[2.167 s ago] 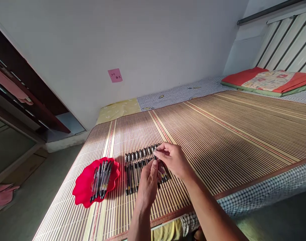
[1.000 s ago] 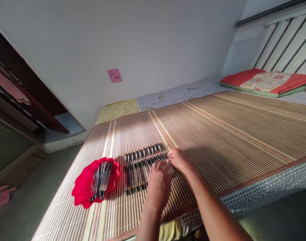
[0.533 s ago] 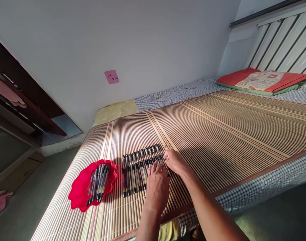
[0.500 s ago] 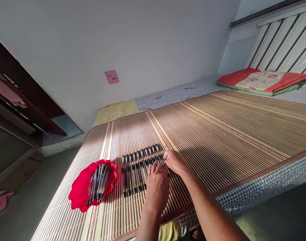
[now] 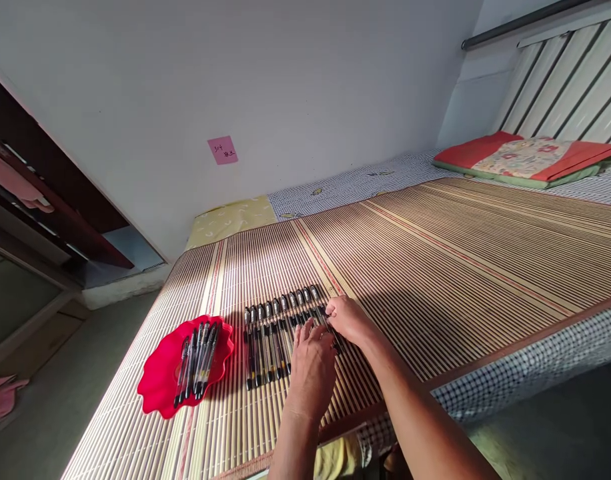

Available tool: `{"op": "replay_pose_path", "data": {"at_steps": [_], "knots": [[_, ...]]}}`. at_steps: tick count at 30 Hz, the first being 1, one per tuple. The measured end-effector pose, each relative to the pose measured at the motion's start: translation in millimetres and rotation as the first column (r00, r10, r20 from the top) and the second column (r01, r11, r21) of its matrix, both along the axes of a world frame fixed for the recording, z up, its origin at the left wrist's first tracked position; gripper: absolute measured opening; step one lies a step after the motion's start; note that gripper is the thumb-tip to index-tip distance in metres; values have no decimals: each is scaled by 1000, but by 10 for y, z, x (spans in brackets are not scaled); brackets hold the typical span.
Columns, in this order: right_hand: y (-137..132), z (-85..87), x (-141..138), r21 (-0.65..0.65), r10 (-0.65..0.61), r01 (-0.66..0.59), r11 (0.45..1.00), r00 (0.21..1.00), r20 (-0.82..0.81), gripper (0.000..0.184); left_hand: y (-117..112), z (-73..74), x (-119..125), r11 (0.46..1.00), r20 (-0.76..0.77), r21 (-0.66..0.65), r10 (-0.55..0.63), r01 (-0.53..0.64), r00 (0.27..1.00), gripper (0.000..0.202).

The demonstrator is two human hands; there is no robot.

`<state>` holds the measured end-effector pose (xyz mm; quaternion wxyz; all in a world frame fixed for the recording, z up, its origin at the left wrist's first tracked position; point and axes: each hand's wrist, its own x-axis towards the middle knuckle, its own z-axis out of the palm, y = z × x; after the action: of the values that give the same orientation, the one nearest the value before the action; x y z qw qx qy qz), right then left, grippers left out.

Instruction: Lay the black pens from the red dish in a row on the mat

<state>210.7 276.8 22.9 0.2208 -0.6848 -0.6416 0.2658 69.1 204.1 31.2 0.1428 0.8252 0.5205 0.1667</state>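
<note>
On the bamboo mat (image 5: 385,267), several clear-barrelled pens (image 5: 265,353) lie side by side in a row. Above their upper ends runs a line of black pen caps (image 5: 277,307) with shiny clips. My left hand (image 5: 313,363) rests over the right part of the row, palm down, its fingers stretched forward and slightly apart. It covers some pens there. At the row's right end my right hand (image 5: 346,319) pinches the upper end of a pen, its fingers close to those of my left hand. The rest of that pen is largely hidden.
Left of the row, a red scalloped plate (image 5: 158,373) holds several more pens. A folded red and floral quilt (image 5: 525,159) lies at the far right by the white slatted headboard (image 5: 570,80). A pink note (image 5: 222,150) is stuck on the wall. The bed's checked edge (image 5: 525,360) runs along the front right.
Both hands stay almost in place; my left hand has shifted very slightly left. The pens and the plate have not visibly moved. The view has tilted a little.
</note>
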Motion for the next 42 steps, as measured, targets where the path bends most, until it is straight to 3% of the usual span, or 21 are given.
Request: {"op": "replay_pose_path", "data": {"at_steps": [6, 13, 20, 27, 34, 39, 42], "knots": [[7, -62, 25, -10, 1, -1, 1000, 1000, -16, 16, 54, -1, -80, 998, 113, 52, -39, 33, 993, 34], [-45, -58, 66, -10, 25, -26, 1000, 999, -45, 12, 137, 175, -445, 991, 327, 87, 64, -98, 943, 26], [-112, 55, 84, -20, 32, -33, 999, 999, -41, 18, 152, 251, -596, 988, 281, 22, 139, -151, 949, 26], [-168, 146, 147, -90, 56, -60, 994, 997, -47, 19, 86, 286, -400, 1000, 246, -16, 24, -21, 969, 27], [-114, 77, 163, -86, 54, -56, 995, 998, -20, 11, -3, 222, -119, 990, 148, -73, -113, 124, 983, 32], [-123, 47, 159, -49, 57, -58, 997, 998, -14, 8, 47, 270, -326, 996, 189, -90, 18, 0, 982, 32], [-107, 37, 136, -11, 40, -40, 999, 999, -6, 23, 74, 287, -442, 998, 194, -42, 56, -49, 979, 32]]}}
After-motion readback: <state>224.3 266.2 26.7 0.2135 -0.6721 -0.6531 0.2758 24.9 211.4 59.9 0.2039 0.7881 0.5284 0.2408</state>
